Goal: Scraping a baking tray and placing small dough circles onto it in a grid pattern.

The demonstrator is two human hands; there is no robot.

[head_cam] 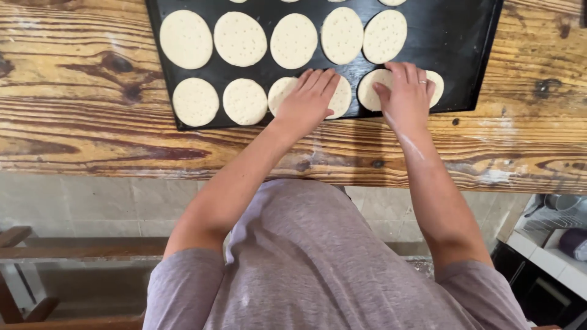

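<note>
I see my left hand point(307, 101) and right hand point(405, 98) lying flat, fingers open, each on a pale round dough disc point(287, 91) in the black metal tray point(465, 55), gripping nothing; light, even pressure suits best.

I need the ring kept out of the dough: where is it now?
In the head view the ring sits on the right hand, pressing a dough round at the black tray's near-right corner.
</note>
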